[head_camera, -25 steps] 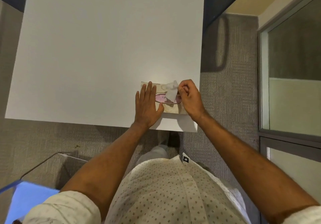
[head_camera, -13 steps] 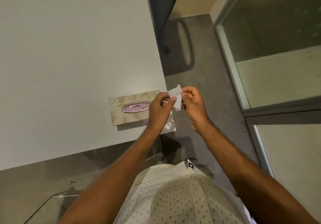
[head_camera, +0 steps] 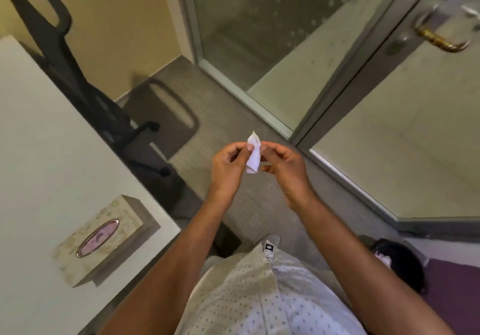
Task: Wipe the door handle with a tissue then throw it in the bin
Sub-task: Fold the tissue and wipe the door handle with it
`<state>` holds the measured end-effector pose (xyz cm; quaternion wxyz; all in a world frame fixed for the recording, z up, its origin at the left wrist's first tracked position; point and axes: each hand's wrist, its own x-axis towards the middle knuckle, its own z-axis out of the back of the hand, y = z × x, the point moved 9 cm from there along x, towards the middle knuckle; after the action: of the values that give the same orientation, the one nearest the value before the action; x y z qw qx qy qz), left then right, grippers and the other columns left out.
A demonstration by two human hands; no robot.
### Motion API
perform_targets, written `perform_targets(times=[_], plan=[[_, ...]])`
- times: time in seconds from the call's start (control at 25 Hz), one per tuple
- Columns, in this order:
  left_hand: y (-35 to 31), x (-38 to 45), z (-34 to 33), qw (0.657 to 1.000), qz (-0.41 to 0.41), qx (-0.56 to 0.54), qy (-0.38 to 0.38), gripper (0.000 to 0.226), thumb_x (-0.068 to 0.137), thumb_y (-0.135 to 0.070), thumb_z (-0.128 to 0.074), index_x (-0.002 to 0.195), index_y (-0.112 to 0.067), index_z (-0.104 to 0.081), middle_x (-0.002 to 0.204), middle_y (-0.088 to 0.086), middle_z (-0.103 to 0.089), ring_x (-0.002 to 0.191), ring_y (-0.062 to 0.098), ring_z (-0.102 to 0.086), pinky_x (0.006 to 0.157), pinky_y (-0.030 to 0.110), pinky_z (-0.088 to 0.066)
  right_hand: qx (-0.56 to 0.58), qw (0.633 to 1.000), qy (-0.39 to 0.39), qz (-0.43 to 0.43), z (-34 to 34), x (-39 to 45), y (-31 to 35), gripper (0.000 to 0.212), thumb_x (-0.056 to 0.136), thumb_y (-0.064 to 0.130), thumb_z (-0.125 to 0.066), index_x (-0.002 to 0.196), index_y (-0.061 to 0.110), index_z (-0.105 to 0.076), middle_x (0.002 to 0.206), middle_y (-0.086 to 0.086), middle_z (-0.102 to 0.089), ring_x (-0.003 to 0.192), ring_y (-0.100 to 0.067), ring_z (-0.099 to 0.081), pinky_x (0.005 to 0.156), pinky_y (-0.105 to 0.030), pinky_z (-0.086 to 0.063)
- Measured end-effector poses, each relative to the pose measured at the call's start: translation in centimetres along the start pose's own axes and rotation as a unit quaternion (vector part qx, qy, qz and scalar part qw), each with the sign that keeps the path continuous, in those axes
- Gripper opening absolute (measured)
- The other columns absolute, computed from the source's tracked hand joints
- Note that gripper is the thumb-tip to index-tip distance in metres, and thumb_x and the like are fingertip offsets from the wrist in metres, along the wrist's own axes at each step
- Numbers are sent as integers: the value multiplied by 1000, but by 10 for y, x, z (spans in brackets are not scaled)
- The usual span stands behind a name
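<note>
A small folded white tissue (head_camera: pixel 253 156) hangs in front of my chest, over the carpet. My left hand (head_camera: pixel 228 168) pinches its left side and my right hand (head_camera: pixel 284 168) pinches its right side. The brass lever door handle (head_camera: pixel 439 39) sticks out from a glass door (head_camera: pixel 405 127) at the upper right, well beyond my hands. The patterned tissue box (head_camera: pixel 104 238) with a pink oval opening lies on the white table (head_camera: pixel 39 153) at the lower left.
A black chair (head_camera: pixel 78 75) stands between the table and the beige wall. A glass panel (head_camera: pixel 272 36) in a metal frame runs beside the door. A dark bin with a black liner (head_camera: pixel 400 264) sits on the floor at the lower right, beside a purple mat (head_camera: pixel 457 295).
The tissue came out of the box and both hands now hold it. My view has swung right, away from the table toward the door, bringing the handle into sight.
</note>
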<state>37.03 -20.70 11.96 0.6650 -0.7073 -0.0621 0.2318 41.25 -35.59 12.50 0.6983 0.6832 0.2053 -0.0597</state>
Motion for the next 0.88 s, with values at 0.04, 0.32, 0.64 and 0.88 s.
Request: perform_targets(times=[0.04, 0.32, 0.64, 0.88], plan=[[-4, 1, -27, 1000, 7, -5, 19, 17, 105, -15, -68, 94, -26, -77, 90, -6, -78, 84, 10, -71, 77, 25, -55, 23, 1000, -18, -9, 29, 2, 4, 18, 100, 22, -67, 95, 29, -82, 96, 1, -82, 85, -14, -74, 79, -34, -59], [-27, 12, -177, 989, 10, -45, 144, 22, 106, -8, -64, 92, -19, -77, 89, 4, -76, 79, 15, -69, 70, 25, -58, 188, 974, -117, -50, 170, 8, 21, 19, 102, 23, -54, 101, 17, -72, 89, -2, -76, 75, -16, -65, 58, -24, -48], [-69, 65, -297, 976, 12, -18, 215, 15, 103, -8, -68, 88, -10, -69, 78, 5, -69, 66, 15, -60, 64, 28, -51, 262, 951, -163, -22, 267, 34, 53, 17, 101, 19, -66, 108, 6, -75, 100, -14, -78, 81, -21, -72, 72, -31, -59], [-88, 124, -364, 964, 20, -2, 266, 10, 106, -9, -64, 97, -9, -69, 83, 6, -73, 66, 15, -63, 68, 33, -52, 270, 939, -215, -2, 307, 95, 89, 16, 95, 21, -75, 106, 9, -77, 100, -10, -77, 95, -25, -66, 88, -42, -48]])
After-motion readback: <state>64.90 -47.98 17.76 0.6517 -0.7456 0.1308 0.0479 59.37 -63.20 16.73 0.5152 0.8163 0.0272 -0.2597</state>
